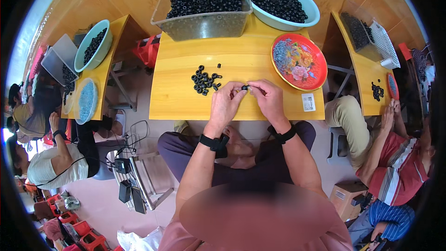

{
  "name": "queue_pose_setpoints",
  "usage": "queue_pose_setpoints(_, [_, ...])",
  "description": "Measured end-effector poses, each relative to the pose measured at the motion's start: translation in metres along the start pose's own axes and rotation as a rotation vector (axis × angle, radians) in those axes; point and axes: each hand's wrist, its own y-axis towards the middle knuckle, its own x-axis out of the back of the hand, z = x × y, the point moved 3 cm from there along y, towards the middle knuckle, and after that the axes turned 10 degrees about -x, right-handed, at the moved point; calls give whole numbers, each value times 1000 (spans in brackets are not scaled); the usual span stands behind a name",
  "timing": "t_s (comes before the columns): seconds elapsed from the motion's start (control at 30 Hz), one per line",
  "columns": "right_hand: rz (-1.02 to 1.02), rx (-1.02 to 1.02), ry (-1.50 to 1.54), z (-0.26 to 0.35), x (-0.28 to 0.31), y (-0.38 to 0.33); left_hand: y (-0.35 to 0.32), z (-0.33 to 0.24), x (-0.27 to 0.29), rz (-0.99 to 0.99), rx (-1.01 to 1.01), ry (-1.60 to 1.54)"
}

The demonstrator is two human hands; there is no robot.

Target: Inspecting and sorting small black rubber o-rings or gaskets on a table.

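Observation:
Above the front part of the yellow table, my left hand [226, 103] pinches a small black ring-shaped part [245, 87] between thumb and fingertips. My right hand [268, 98] is closed in a pinch right beside that part, its fingertips meeting it. Whatever the right fingertips hold is too small to make out. A loose group of black ring-shaped parts [202, 82] lies to the left of my hands, some upright and some on their sides. To the right stands a red flower-patterned tray [315, 75] with a heap of tiny grey-blue pieces [281, 54].
A clear plastic bin [204, 27] and a light blue basin [312, 13], both full of black parts, stand at the table's [176, 107] back. A white label [308, 102] lies at front right. People sit at side tables left and right. A metal stand [139, 181] with cables is at lower left.

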Motion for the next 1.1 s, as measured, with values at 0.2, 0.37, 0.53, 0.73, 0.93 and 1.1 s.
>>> queue_pose_setpoints(0.2, [17, 9, 4, 3, -2, -3, -2, -1, 4, -7, -62, 16])
queue_pose_setpoints(0.37, [21, 32, -30, 10, 0, -4, -1, -6, 4, 4, -76, -87])
queue_pose_setpoints(0.53, [-25, 85, -99, 8, -3, -4, -1, -4, 6, 70, -57, -78])
queue_pose_setpoints(0.73, [33, -64, -71, 3, -6, 2, 3, 1, 4, 46, -18, -162])
queue_pose_setpoints(0.93, [-27, 138, -170, 15, -19, -3, 2, 0, 8, -10, 178, -190])
queue_pose_setpoints(1.1, [5, 131, -128, 9, -12, -1, 0, -1, 7, -28, 55, -140])
